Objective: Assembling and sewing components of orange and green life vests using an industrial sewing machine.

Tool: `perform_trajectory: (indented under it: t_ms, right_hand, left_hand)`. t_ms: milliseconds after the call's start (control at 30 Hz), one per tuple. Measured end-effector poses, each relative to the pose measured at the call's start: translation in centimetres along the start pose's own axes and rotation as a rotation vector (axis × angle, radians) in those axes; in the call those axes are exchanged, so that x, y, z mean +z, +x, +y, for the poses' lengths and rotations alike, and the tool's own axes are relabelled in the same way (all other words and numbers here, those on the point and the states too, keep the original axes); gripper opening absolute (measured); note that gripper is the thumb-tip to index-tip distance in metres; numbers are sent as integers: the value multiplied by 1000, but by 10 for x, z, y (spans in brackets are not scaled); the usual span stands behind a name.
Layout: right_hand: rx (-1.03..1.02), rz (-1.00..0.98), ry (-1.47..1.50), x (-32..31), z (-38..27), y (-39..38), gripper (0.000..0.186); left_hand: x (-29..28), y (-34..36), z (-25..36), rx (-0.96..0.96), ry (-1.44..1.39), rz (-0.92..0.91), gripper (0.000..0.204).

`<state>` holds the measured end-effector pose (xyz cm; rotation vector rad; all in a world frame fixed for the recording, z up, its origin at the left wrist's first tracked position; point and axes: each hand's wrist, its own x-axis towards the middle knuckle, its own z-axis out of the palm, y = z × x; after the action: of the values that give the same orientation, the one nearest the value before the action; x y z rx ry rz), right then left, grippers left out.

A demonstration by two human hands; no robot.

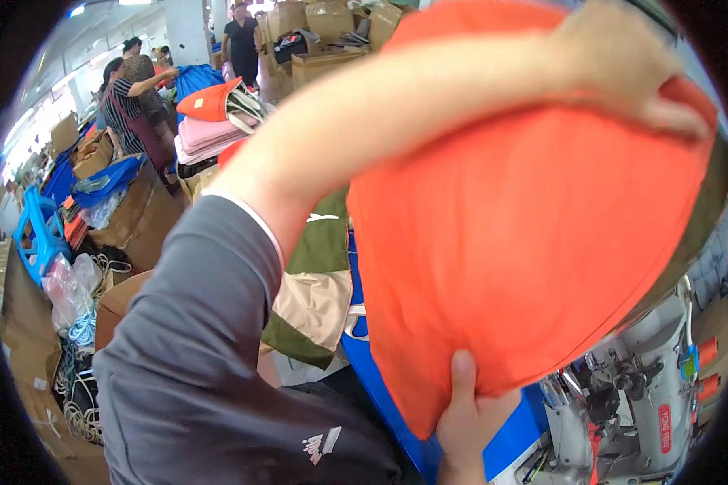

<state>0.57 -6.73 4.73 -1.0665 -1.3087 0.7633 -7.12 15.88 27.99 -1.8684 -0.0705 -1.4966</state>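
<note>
My left arm reaches across the view. My left hand point(623, 73) grips the top right of a large orange fabric piece point(510, 218), which has dark olive fabric along its right side. My right hand point(473, 408) holds the lower edge, thumb over the fabric. Behind my arm lies an olive and beige fabric item point(311, 299) with white straps, by a blue surface point(380, 404). At the lower right is a grey sewing machine point(655, 412) with orange thread spools point(708, 352), partly hidden by the fabric.
Cardboard boxes point(323, 24) and stacked pink and orange fabric items point(202, 133) stand behind. At left are a blue plastic stool point(32, 234), plastic bags and cords among cartons point(133, 226). Several people point(121, 105) stand in the background, one reaching toward blue cloth.
</note>
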Motion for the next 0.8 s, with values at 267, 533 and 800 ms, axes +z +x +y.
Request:
perform_trajectory:
  t_ms: [267, 533, 800]
  right_hand:
    - [535, -98, -581, -94, 81, -124, 73]
    - [-179, 280, -496, -100, 23, -3, 46]
    - [-71, 478, -13, -96, 29, 13, 9]
  left_hand:
    - [-20, -193, 180, -541, -637, -279, 44]
    - [-29, -160, 187, -576, -840, -392, 23]
    - [-38, -145, 200, -583, -700, -151, 25]
